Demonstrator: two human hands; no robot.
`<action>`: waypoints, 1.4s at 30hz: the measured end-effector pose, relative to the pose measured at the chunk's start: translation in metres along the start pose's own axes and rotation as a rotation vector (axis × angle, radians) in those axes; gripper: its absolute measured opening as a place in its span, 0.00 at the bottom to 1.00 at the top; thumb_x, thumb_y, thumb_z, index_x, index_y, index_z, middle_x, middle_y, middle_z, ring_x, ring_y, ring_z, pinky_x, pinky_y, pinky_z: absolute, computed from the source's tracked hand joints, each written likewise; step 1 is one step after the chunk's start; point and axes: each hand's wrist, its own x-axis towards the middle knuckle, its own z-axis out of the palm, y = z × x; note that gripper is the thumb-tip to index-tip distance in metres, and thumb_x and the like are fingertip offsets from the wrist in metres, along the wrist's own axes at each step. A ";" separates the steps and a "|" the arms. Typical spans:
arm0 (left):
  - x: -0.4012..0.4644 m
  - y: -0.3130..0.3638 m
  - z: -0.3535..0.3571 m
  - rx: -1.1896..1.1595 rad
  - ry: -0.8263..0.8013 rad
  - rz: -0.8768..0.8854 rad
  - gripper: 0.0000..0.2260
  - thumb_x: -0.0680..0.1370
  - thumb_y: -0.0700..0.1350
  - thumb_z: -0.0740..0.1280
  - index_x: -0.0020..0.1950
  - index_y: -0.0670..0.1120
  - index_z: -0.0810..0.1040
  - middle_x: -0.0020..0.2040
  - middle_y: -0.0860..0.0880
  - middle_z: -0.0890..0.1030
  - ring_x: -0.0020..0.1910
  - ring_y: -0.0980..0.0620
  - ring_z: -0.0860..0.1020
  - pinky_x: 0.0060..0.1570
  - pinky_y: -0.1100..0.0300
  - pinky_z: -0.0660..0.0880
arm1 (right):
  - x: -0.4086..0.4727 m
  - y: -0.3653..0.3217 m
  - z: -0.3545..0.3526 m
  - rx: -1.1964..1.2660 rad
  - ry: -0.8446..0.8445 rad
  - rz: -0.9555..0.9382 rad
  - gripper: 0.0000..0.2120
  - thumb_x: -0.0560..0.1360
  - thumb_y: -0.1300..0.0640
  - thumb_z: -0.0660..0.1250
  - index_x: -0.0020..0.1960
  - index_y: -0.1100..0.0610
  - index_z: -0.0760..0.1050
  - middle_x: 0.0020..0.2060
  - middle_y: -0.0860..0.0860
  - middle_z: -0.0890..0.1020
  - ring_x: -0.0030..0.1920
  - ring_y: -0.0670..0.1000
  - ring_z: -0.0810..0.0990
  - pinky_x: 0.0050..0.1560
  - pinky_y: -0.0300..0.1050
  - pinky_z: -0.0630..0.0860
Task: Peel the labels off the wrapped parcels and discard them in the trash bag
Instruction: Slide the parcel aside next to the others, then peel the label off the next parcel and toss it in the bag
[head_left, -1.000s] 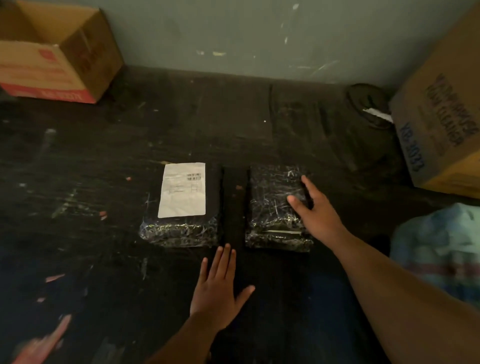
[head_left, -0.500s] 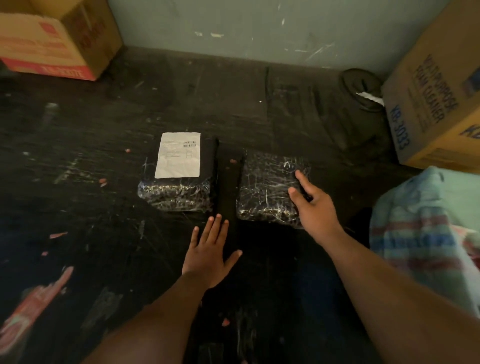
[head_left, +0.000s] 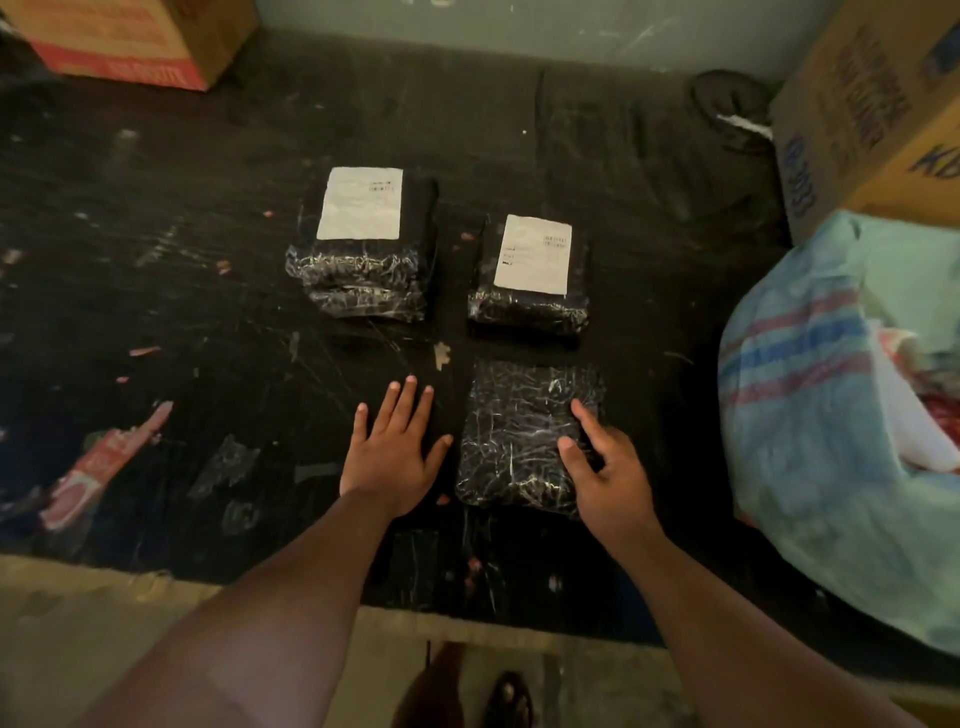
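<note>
Three black wrapped parcels lie on the dark table. The far-left parcel (head_left: 363, 254) carries a white label (head_left: 360, 203). The far-right parcel (head_left: 530, 283) carries its own white label (head_left: 533, 254). Nearest to me lies an unlabelled parcel (head_left: 514, 431) with shiny wrinkled wrap. My right hand (head_left: 605, 467) rests on its right side with straight fingers. My left hand (head_left: 392, 447) lies flat on the table just left of that parcel, fingers spread. At the right stands a pale green, striped trash bag (head_left: 810, 395), open at the top.
A cardboard box (head_left: 140, 36) stands at the back left and a larger one (head_left: 872, 114) at the back right. A dark round object (head_left: 732, 109) lies near the wall. A red scrap (head_left: 98, 462) sticks to the table's left. The table's front edge (head_left: 208, 577) runs near me.
The unlabelled parcel has slid toward me under my right hand, uncovering a second labelled parcel behind it. My left hand has drawn back with it. The view tilted down.
</note>
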 end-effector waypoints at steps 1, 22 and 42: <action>-0.002 0.000 0.001 -0.003 0.000 -0.004 0.33 0.82 0.65 0.43 0.83 0.54 0.40 0.82 0.53 0.37 0.81 0.53 0.35 0.79 0.42 0.39 | -0.003 0.003 0.002 -0.017 -0.025 0.007 0.23 0.79 0.47 0.63 0.73 0.39 0.66 0.65 0.48 0.70 0.62 0.38 0.72 0.60 0.28 0.64; 0.143 0.057 -0.107 -0.337 0.161 0.113 0.32 0.82 0.63 0.57 0.81 0.49 0.57 0.80 0.46 0.60 0.78 0.45 0.61 0.73 0.44 0.66 | 0.170 -0.086 -0.037 -0.509 -0.042 -0.066 0.23 0.78 0.44 0.63 0.70 0.50 0.70 0.68 0.53 0.72 0.68 0.54 0.70 0.69 0.52 0.68; 0.235 0.064 -0.079 -0.517 -0.035 0.199 0.62 0.66 0.75 0.70 0.82 0.49 0.34 0.80 0.56 0.29 0.78 0.57 0.29 0.80 0.48 0.43 | 0.338 -0.129 -0.008 -0.749 -0.257 0.088 0.22 0.82 0.50 0.59 0.75 0.51 0.66 0.72 0.52 0.67 0.72 0.57 0.61 0.70 0.54 0.65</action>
